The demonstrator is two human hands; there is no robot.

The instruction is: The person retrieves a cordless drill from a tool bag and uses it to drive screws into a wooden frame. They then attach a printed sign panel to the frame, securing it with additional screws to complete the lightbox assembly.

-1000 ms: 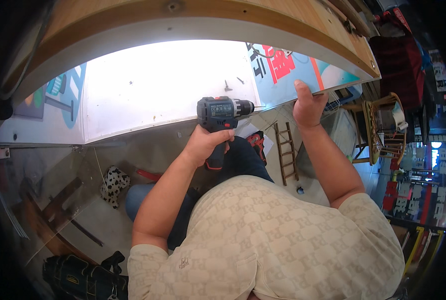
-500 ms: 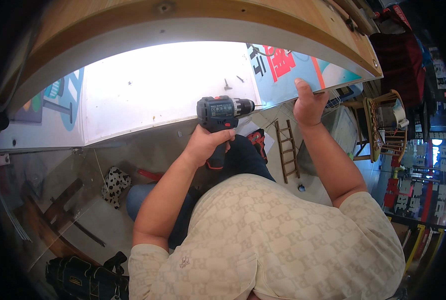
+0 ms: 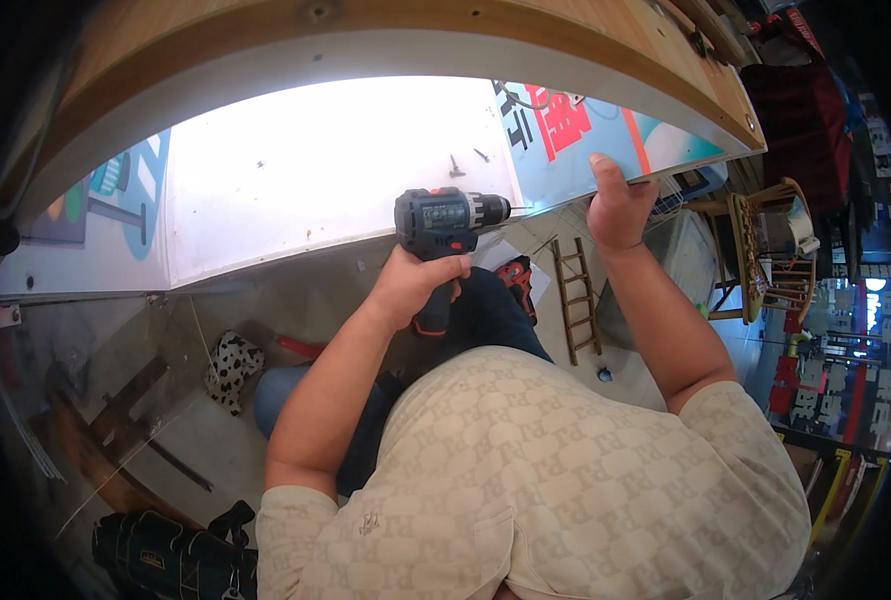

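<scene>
My left hand is wrapped round the grip of a dark blue cordless drill. Its thin bit points right, and the tip is at the lower edge of a light blue printed panel; whether it touches cannot be made out. My right hand grips that panel's edge farther right, thumb on top and fingers hidden underneath. Beyond the drill, two loose screws lie on a brightly lit white board.
A wooden beam arches across the far side. Below are a small wooden ladder, a red and black tool and a spotted black-and-white item. A wooden chair stands right; a dark tool bag sits lower left.
The view has shifted very slightly. Both hands and the drill keep practically the same positions against the panel.
</scene>
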